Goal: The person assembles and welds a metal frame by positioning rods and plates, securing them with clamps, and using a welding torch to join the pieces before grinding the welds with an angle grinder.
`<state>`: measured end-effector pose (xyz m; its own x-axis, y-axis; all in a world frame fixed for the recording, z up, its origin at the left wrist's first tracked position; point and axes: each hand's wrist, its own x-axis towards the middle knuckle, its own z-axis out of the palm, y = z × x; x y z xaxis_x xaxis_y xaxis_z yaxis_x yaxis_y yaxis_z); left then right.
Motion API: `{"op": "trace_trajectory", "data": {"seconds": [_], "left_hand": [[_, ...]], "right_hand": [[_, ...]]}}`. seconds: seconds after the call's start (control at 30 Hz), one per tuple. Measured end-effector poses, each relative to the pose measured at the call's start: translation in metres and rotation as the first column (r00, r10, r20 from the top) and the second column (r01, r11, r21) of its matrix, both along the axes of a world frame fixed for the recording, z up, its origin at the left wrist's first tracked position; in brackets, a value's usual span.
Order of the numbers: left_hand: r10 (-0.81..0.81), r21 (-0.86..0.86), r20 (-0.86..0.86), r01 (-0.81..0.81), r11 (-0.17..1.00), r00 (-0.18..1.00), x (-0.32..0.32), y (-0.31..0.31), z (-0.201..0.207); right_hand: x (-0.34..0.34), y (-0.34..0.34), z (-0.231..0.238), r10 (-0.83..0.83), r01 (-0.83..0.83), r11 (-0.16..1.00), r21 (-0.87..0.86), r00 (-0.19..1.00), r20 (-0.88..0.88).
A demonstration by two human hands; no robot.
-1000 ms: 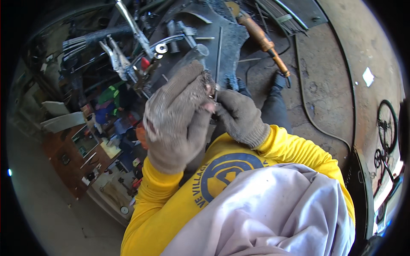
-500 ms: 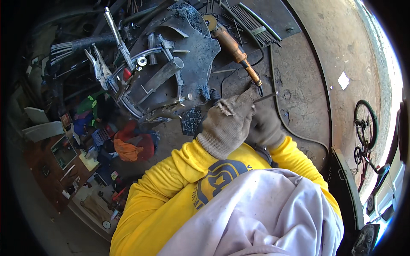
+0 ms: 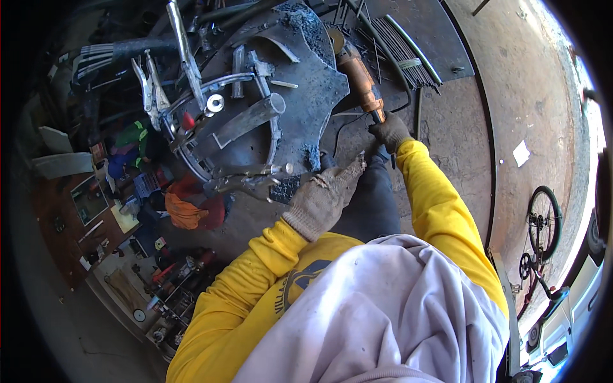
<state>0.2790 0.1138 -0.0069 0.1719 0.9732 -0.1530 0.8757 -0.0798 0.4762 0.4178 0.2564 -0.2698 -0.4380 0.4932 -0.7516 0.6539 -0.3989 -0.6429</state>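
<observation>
My right hand (image 3: 391, 131), in a worn grey-brown knit glove, is closed round the rear end of an orange angle grinder (image 3: 361, 80). The grinder's disc (image 3: 336, 41) points away from me, beside the steel worktable. My left hand (image 3: 321, 201), in a torn glove of the same kind, hangs in front of my body with its fingers stretched forward; nothing shows in it. On the table, just beyond it, lies a curved metal frame (image 3: 182, 150) with an angled steel tube (image 3: 252, 118) inside it. Locking pliers (image 3: 150, 96) grip the frame's left side.
A bundle of thin metal rods (image 3: 405, 54) lies on the table beyond the grinder. Black cable loops near its rear end. Someone in orange (image 3: 185, 210) is low at the left, near a brown bench (image 3: 54, 210). A bicycle (image 3: 543, 223) stands at the far right.
My hands have moved apart. The right one reached forward and took hold of the grinder's rear end; the left drew back slightly. A thin rod seen at my hands earlier no longer shows clearly.
</observation>
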Motion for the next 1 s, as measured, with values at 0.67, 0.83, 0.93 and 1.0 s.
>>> {"op": "trace_trajectory", "data": {"seconds": [0.67,0.83,0.93,1.0], "left_hand": [[0.276,-0.244,0.935,-0.161,0.956,0.223,0.075,0.013,0.067],[0.213,-0.217,0.960,0.003,0.976,0.182,0.046,0.002,0.087],[0.117,-0.149,0.940,0.078,0.986,0.322,0.036,0.000,0.095],[0.146,-0.189,0.960,0.166,0.968,0.241,0.032,-0.004,0.093]], "right_hand": [[0.086,-0.197,0.268,-0.486,0.343,0.499,0.796,0.871,-0.071],[0.092,-0.211,0.335,-0.466,0.581,0.813,-0.045,0.602,-0.649],[0.092,-0.215,0.344,-0.524,0.449,0.842,-0.298,0.549,-0.651],[0.088,-0.215,0.344,-0.506,0.429,0.855,-0.291,0.572,-0.645]]}}
